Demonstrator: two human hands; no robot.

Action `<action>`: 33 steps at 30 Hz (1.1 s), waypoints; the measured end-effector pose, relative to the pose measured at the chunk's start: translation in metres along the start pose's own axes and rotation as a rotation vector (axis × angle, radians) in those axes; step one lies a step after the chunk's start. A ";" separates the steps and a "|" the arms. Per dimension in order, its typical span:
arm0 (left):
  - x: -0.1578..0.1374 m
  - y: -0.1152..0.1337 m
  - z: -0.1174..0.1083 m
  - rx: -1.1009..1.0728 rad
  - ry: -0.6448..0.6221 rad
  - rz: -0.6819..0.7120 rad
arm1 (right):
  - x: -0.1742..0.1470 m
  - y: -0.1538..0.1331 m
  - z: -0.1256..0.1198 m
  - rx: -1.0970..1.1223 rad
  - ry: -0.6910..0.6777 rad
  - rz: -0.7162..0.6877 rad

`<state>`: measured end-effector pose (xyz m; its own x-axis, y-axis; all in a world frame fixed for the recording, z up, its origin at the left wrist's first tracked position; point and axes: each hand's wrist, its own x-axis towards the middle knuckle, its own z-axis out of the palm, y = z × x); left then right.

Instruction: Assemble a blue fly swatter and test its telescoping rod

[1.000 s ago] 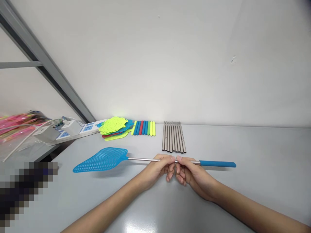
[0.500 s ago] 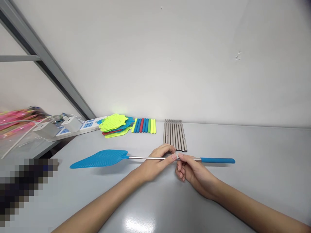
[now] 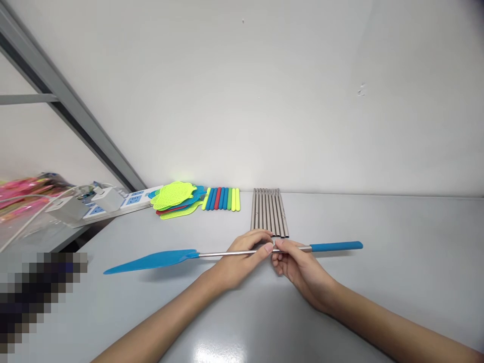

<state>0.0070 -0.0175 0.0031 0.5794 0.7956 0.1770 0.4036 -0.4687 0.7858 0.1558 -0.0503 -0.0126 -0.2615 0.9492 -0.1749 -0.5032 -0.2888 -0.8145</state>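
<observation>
Both hands hold one fly swatter, with a flat blue head (image 3: 155, 260) to the left, a thin metal rod in the middle and a blue grip (image 3: 336, 246) at the right end. My left hand (image 3: 244, 257) is closed on the rod, its thumb along the near side and the fingers curled behind. Close beside it, my right hand (image 3: 298, 264) pinches the thicker metal part between thumb and fingers. The swatter hangs a little above the grey table, its head seen nearly edge-on and tilted lower than the grip.
Behind my hands lies a row of metal tubes (image 3: 269, 213). Left of them are several coloured grips (image 3: 221, 198) and a pile of yellow, blue and red swatter heads (image 3: 174, 196). A power strip (image 3: 132, 200) with white plugs and bagged pink items (image 3: 26, 194) stand further left.
The swatter has turned about its rod, so its head now looks narrower. The head end has dropped and the grip end has risen slightly. Both hands keep their hold.
</observation>
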 end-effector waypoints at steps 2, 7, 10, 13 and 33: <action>0.000 0.002 0.000 -0.009 -0.009 0.018 | 0.003 -0.001 -0.002 -0.095 0.035 -0.064; 0.000 0.005 -0.001 -0.014 0.003 0.000 | 0.013 -0.009 -0.013 -0.369 -0.002 -0.094; -0.001 0.005 0.000 -0.004 0.007 -0.005 | 0.015 -0.013 -0.016 -0.386 -0.040 -0.086; -0.002 0.005 0.001 0.002 0.019 -0.013 | 0.017 -0.013 -0.016 -0.394 -0.034 -0.096; -0.007 0.009 0.000 0.077 -0.013 -0.055 | 0.009 -0.015 -0.009 -0.760 0.086 -0.256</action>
<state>0.0066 -0.0269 0.0090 0.5636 0.8163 0.1269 0.4881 -0.4530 0.7460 0.1683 -0.0362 -0.0073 -0.1340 0.9896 0.0518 0.1672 0.0741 -0.9831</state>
